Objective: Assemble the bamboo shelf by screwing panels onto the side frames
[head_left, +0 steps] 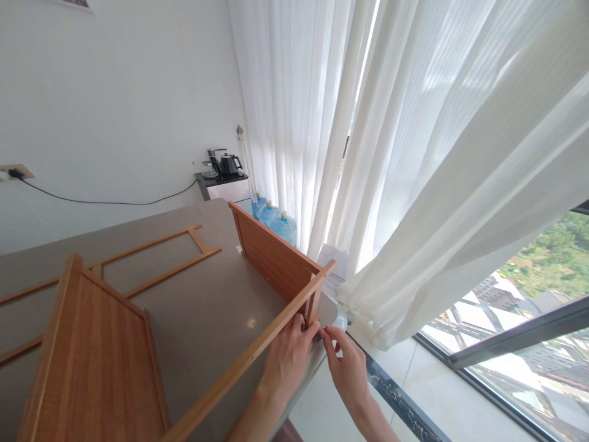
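A wooden side frame [257,345] with long rails slants across the table, joined near its far end to an upright wooden panel [276,245]. My left hand [286,356] is closed around the low part of the frame's end, near the table's edge. Just right of it, my right hand [346,363] is pinched at that same corner. Whatever lies between its fingertips is too small to make out. A second upright wooden panel [103,362] stands at the left. Behind it, a ladder-like wooden frame [170,276] lies flat on the table.
The grey table [216,313] has a rounded edge. Beyond it are a cabinet [227,191] with a black kettle [229,164] and several blue water bottles [283,228]. White curtains [414,184] hang along the window at the right. A black cord [115,202] runs along the wall.
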Tool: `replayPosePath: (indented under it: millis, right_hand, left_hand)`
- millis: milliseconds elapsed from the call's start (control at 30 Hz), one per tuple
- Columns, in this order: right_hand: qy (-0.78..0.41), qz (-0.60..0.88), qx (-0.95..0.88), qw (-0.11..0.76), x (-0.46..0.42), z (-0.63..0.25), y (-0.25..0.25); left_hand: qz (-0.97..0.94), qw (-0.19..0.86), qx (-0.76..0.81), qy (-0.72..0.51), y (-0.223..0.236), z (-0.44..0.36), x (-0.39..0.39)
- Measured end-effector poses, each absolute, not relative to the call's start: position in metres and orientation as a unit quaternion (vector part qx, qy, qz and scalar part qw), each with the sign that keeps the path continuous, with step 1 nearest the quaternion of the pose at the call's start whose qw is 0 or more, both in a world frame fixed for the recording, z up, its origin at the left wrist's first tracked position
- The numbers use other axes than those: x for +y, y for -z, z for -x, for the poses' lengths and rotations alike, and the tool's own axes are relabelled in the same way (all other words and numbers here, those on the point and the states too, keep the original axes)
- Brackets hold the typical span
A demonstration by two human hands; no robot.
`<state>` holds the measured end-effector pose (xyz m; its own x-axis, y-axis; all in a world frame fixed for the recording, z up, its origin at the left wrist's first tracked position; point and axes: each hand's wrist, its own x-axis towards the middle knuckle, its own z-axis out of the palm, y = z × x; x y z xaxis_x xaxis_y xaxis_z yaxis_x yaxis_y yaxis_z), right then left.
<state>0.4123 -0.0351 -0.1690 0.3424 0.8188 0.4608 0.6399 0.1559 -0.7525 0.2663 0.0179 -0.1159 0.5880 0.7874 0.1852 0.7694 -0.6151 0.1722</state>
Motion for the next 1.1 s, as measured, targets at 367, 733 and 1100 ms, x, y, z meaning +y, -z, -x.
replayPosePath:
  millis: [367,733,1100]
  right_hand:
    - [-0.105,0.666,-0.527,0.518,-0.034,-0.403,0.167]
    - [-0.246,0.680,-0.451,0.522,-0.023,-0.411,0.157]
    - [-0.280,0.672,-0.451,0.516,-0.022,-0.419,0.145]
  left_hand:
    - [-0.891,0.025,0.436,-0.124,0.117,-0.266,0.017]
    - [-0.891,0.036,0.430,-0.141,0.115,-0.268,0.018]
    - [-0.838,0.160,0.465,-0.235,0.119,-0.252,0.013]
